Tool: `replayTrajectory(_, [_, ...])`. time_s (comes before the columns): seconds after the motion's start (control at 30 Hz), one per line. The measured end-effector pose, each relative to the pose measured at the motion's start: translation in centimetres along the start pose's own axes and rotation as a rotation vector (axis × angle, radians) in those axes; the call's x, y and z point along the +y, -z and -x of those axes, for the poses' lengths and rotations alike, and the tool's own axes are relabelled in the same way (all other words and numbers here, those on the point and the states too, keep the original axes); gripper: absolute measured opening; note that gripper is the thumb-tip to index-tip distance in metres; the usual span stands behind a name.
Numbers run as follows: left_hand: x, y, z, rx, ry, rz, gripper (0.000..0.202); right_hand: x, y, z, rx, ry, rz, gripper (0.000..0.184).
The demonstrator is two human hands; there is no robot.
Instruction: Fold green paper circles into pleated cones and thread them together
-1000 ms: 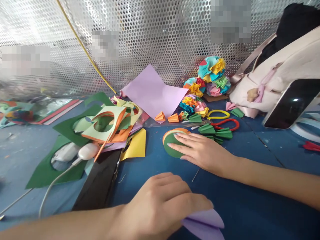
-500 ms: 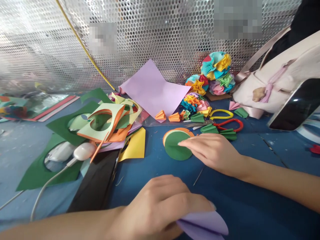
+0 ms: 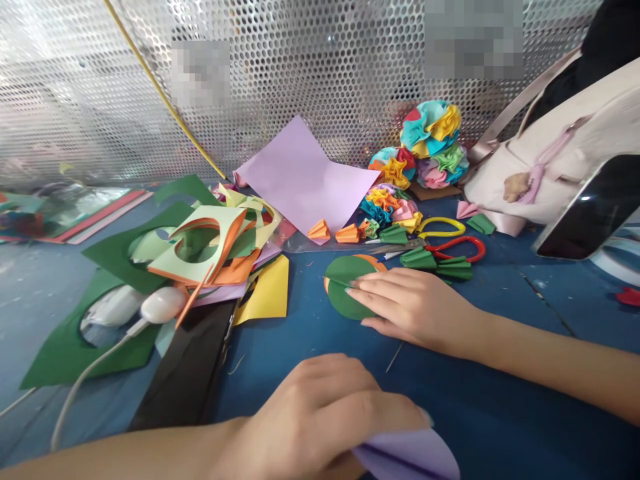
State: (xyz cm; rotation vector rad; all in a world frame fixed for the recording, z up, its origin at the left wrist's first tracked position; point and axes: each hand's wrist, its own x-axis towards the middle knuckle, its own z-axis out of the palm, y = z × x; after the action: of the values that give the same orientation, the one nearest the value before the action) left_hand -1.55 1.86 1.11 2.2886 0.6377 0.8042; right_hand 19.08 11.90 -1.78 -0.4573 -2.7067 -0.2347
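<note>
My left hand (image 3: 320,417) lies near the bottom edge, its fingers curled and pressed down on a folded purple paper piece (image 3: 410,457) on the blue table (image 3: 310,333). My right hand (image 3: 410,303) reaches in from the right, fingers stretched flat and resting on a green paper circle (image 3: 345,283) that tops a small stack; an orange circle (image 3: 373,261) peeks out behind it. Folded green paper pieces (image 3: 437,263) lie just beyond my right hand.
A heap of cut paper scraps (image 3: 210,243), a yellow sheet (image 3: 267,293), a white charger with cable (image 3: 160,303) and a black slab (image 3: 185,367) fill the left. Behind are a lilac sheet (image 3: 305,177), paper flower balls (image 3: 430,143), scissors (image 3: 450,247), a pale bag (image 3: 560,160) and a perforated metal wall (image 3: 300,73).
My right hand's fingers drew back off the green circle, then slid forward onto it again. The left hand stays pressed on the purple paper.
</note>
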Motion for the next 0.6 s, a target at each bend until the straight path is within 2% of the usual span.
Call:
replayTrajectory(0.13, [0.1,0.1,-0.1,-0.012,-0.012,-0.008,0.029,-0.1,0.1,0.0,0.026,0.031,-0.001,0.03])
replayTrajectory(0.23, [0.1,0.1,-0.1,-0.013,-0.016,-0.011,0.03,0.2,0.3,0.2,0.039,-0.01,-0.079,0.03])
replayTrajectory(0.47, [-0.1,-0.1,0.0,0.018,-0.034,0.03,0.034,1.0,1.0,0.1,0.182,-0.283,-0.35,0.023])
replayTrajectory(0.6, [0.4,-0.1,0.1,0.057,0.042,0.08,0.043,1.0,1.8,-0.2,0.289,-0.46,-0.399,0.043])
